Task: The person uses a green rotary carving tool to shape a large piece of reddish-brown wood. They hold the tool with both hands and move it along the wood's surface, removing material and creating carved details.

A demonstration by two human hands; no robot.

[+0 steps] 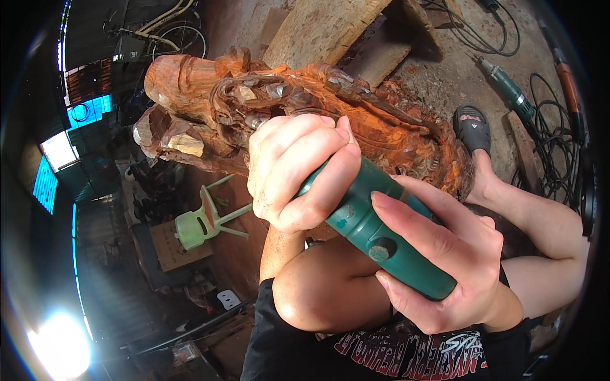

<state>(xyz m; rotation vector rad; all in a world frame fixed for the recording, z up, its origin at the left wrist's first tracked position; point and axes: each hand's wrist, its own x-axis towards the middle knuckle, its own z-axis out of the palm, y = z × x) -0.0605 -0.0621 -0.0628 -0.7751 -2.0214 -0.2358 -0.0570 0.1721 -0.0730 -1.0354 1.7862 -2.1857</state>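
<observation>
Both my hands hold a green die grinder (356,213), which slants from upper left to lower right. My left hand (305,171) wraps round its front end, fingers curled over it. Around the rear of the body, my right hand (445,254) is closed, with the thumb underneath. A short metal tip shows just past the left hand, against a reddish-brown carved wood piece (381,136). Whether the tip touches the wood I cannot tell. The carving has deep grooves and pale, freshly cut facets, and lies across in front of me.
Thick wooden planks (318,32) stand behind the carving. At the right lie another green power tool (508,92), an orange tool (567,89) and tangled black cable (549,152). A pale green plastic chair (196,225) is at the left, a bicycle (175,41) at far left. My sandalled foot (471,127) is beside the carving.
</observation>
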